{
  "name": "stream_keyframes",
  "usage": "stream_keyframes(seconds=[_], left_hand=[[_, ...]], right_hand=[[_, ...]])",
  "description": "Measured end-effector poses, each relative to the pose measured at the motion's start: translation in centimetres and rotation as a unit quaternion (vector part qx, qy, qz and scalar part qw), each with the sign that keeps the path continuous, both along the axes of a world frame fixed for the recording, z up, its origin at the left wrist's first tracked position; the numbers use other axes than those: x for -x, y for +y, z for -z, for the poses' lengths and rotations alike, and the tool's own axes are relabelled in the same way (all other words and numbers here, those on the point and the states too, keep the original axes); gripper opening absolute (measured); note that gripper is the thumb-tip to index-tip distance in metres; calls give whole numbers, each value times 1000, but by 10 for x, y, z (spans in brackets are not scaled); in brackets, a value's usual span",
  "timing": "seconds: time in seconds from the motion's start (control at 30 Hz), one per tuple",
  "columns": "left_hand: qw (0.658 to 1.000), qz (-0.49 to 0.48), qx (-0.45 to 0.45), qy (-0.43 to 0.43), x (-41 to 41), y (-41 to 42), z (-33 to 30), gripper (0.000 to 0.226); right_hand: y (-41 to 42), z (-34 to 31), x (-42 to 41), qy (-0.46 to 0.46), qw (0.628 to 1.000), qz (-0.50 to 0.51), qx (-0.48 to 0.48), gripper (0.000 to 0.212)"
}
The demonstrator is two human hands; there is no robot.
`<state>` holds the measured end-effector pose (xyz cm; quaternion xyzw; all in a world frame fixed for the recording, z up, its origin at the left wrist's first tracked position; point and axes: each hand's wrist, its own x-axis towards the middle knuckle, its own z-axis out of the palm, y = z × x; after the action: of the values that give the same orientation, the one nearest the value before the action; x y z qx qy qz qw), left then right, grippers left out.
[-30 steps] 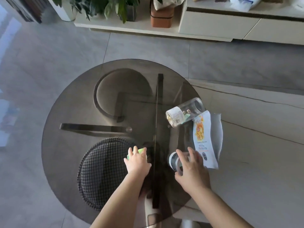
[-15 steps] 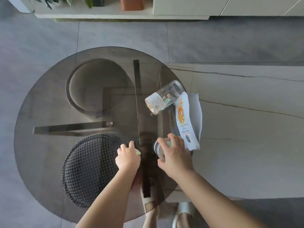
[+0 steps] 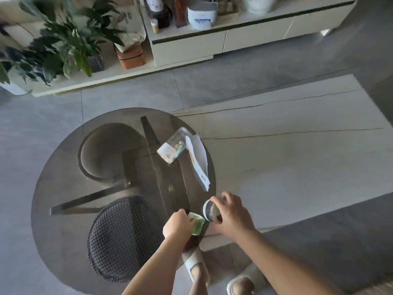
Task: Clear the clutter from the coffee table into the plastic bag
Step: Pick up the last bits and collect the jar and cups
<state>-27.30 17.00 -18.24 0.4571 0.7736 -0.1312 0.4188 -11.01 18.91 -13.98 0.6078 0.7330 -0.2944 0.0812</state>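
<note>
My left hand (image 3: 177,223) is closed around a small green wrapper (image 3: 197,225) near the front right edge of the round smoked-glass coffee table (image 3: 63,167). Just to its right, my right hand (image 3: 230,213) grips a small clear jar with a grey lid (image 3: 209,210), lifted and tilted on its side. Farther back on the glass lies a larger clear jar with a white label (image 3: 172,149) on its side. A white printed packet (image 3: 198,161) lies beside it at the table's right edge. No plastic bag is in view.
A dark woven stool (image 3: 121,239) shows through the glass at the front left. A pale marble table (image 3: 287,156) adjoins on the right. My slippered feet (image 3: 196,267) stand below. A low cabinet (image 3: 223,37) and potted plants (image 3: 59,43) line the far wall.
Both hands have lifted their items off the glass and drawn toward me and to the right. The head view swung up, so the far cabinet and plants now show.
</note>
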Motion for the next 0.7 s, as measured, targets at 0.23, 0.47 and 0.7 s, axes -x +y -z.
stream_keyframes(seconds=[0.23,0.47,0.7], left_hand=[[996,69,-42,-28,-105,11,-67,33],[972,184,-130,-66,-242,14,-118,33],[934,282,-183,-120,-412,8,-159,24]], right_hand=[[-18,-53,-121,-1,995,84,-51,56],[-53,-97,-272,9,977,204,-58,64],[-110,-134,-420,2,927,360,-109,67]])
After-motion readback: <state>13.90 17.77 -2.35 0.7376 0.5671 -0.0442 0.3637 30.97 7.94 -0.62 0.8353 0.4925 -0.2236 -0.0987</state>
